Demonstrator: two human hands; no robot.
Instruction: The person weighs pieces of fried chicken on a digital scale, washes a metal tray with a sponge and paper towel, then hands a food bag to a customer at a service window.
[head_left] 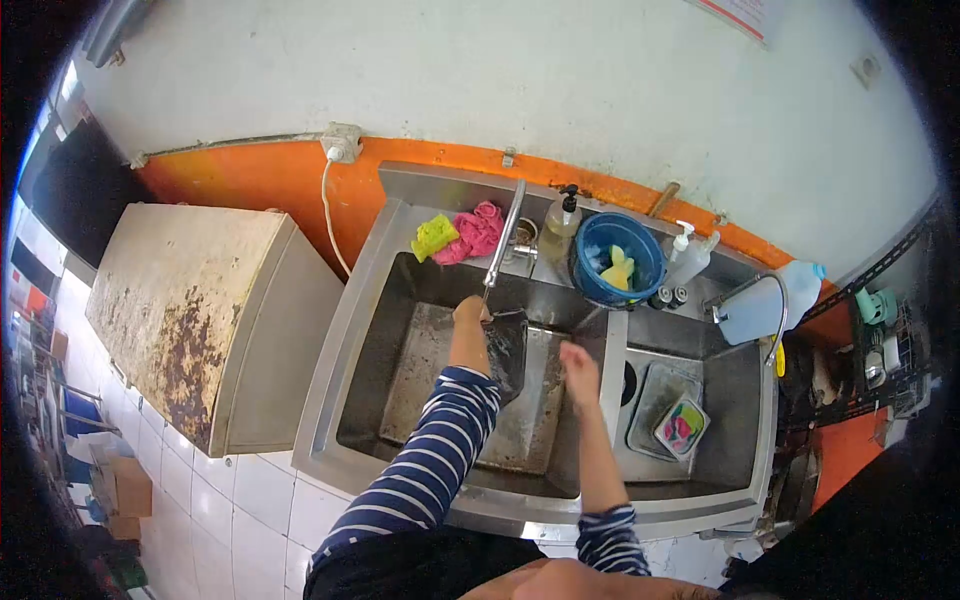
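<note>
Dark tray [508,350] stands tilted in our sink's [360,330] left basin, below the faucet [505,238]. Our left hand [470,312] grips its upper left edge; our right hand [577,360] hovers open beside its right edge. We judge that rinsing goes best keeping it tilted under the spout.

My only view is the head-worn fisheye camera, looking steeply down from above and fairly close onto the steel double sink [370,300] against the wall, edges vignetted black.
</note>
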